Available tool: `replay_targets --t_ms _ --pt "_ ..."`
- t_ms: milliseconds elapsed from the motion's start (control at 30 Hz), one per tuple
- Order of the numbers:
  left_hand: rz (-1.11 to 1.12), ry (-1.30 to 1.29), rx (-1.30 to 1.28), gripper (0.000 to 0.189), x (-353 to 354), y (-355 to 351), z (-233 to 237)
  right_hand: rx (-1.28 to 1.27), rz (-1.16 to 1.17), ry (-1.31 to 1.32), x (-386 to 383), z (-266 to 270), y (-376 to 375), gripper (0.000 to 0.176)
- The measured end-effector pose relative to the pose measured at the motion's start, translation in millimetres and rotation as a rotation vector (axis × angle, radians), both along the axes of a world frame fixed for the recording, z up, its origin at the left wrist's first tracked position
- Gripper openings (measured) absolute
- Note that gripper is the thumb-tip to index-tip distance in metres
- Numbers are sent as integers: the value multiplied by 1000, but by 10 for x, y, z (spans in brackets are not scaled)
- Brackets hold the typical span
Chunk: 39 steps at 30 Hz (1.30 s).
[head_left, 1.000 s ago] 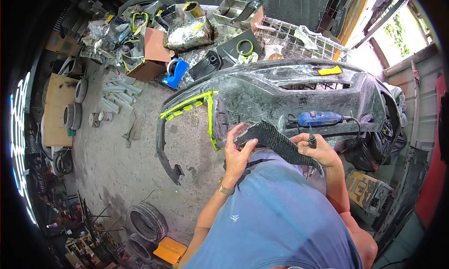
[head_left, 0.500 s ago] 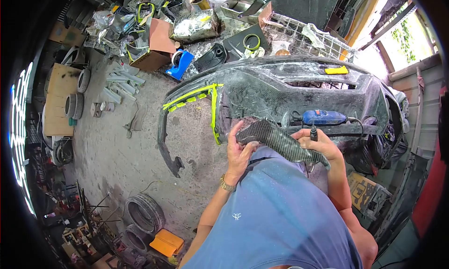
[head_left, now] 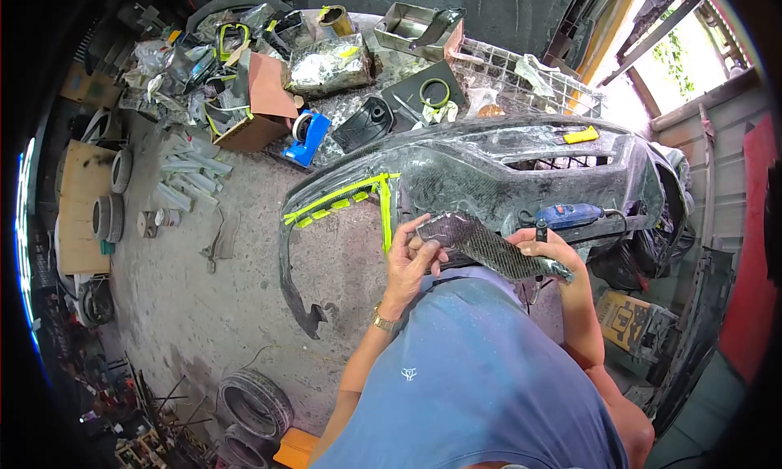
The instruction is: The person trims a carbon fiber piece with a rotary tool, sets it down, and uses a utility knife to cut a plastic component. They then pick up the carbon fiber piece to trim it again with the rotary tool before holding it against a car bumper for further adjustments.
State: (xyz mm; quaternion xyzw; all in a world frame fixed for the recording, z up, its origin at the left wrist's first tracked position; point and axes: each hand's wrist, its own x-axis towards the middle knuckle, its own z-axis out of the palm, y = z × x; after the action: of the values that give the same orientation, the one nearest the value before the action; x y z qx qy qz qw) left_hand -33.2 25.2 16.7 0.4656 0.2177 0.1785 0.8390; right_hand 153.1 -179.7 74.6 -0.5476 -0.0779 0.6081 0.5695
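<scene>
Carbon-fibre trim piece (head_left: 487,251) is held level just above the person's chest, close in front of the carbon-fibre bumper (head_left: 489,171); its underside is out of sight, and its right end passes under the right hand (head_left: 551,249); the left hand (head_left: 411,259) is closed on the left tip, thumb on top, while the right hand clamps the other end; a short black handpiece (head_left: 541,231) stands up between the right fingers, its tip too small to make out; the blue rotary tool (head_left: 572,215) lies on the bumper ledge just behind, partly covered by that hand; the bumper's right end fades into the dark lens edge; beyond it, the cardboard box (head_left: 259,109) holds crumpled foil and yellow-edged scraps, hard to sort; the wire basket (head_left: 562,84) holds pale rags; the metal tray (head_left: 407,22) has a dark strip lying across it.
</scene>
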Motion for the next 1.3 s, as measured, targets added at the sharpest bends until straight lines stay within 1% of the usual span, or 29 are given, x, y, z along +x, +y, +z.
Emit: replay_targets --t_ms 33,100,133,167,233,267,300,367,400,500,533,567,633,700,733,767,800,833,867,900,933,967,1033,1067,1100,1167,1200,1233,1300 --pt "-8 -3 -10 41 -14 73 -34 -10 -8 -3 -40 57 45 38" --pt "-51 -33 50 39 -33 187 -111 -6 -106 -87 -155 194 135 40" --pt "-54 -44 71 42 -33 221 -124 -21 -117 -101 -175 172 175 41" --pt "-68 -48 58 42 -26 249 -134 -34 -130 -105 -179 136 199 41" --pt "-44 -59 67 46 12 304 -145 -26 -142 -26 -162 13 223 42" --pt "-121 -124 -41 45 -7 374 -147 -45 -216 37 -160 -199 174 42" --pt "-135 -131 -57 45 40 382 -154 -60 -233 30 -150 -236 182 42" --pt "-39 -98 242 50 133 403 -175 17 -177 74 -166 -277 223 42" --pt "-95 -86 241 56 133 500 -223 45 -239 71 -239 -173 268 42" --pt "-114 -170 159 57 187 556 -219 8 -197 78 -238 -361 284 41" --pt "-91 -161 77 51 178 561 -203 21 -172 65 -255 -319 333 36" --pt "-84 -162 75 51 163 578 -214 19 -165 63 -238 -372 319 36" --pt "-131 -70 51 52 121 626 -251 -42 -179 44 -186 -552 234 33" --pt "-143 -92 107 54 112 655 -313 -18 -200 67 -164 -614 206 31" --pt "-162 -116 162 56 112 662 -328 26 -209 65 -161 -628 200 29" --pt "-163 -115 162 56 112 657 -323 70 -220 63 -165 -635 195 28" --pt "-165 -163 122 53 117 645 -286 -18 -204 29 -194 -428 306 27" --pt "-167 -211 83 50 121 644 -243 -17 -207 30 -138 -423 300 27" --pt "-171 -210 83 50 112 672 -188 -25 -100 -113 -55 -420 277 28" --pt "-239 -247 -87 45 98 719 -126 -34 5 -255 14 -416 274 29" --pt "-308 -281 -257 39 89 762 -96 -96 42 -277 62 -308 311 32" --pt "-316 -277 -257 39 84 794 -116 -106 64 -267 117 -243 330 34" --pt "-454 41 -293 33 95 829 -143 -136 132 -351 160 -65 419 34" --pt "-511 121 -220 27 112 819 -83 -102 170 -328 189 -2 453 33" --pt "-520 125 -222 27 125 840 -131 -104 162 -324 235 6 476 33" --pt "-819 114 -161 24 133 893 -275 -103 324 -476 292 10 497 32" --pt "-717 177 -201 22 140 856 -214 -89 240 -533 279 68 520 34" --pt "-723 181 -202 22 152 816 -135 -52 64 -517 304 -6 474 36" --pt "-369 327 -349 23 163 726 -10 -29 -292 -537 487 -112 272 45"
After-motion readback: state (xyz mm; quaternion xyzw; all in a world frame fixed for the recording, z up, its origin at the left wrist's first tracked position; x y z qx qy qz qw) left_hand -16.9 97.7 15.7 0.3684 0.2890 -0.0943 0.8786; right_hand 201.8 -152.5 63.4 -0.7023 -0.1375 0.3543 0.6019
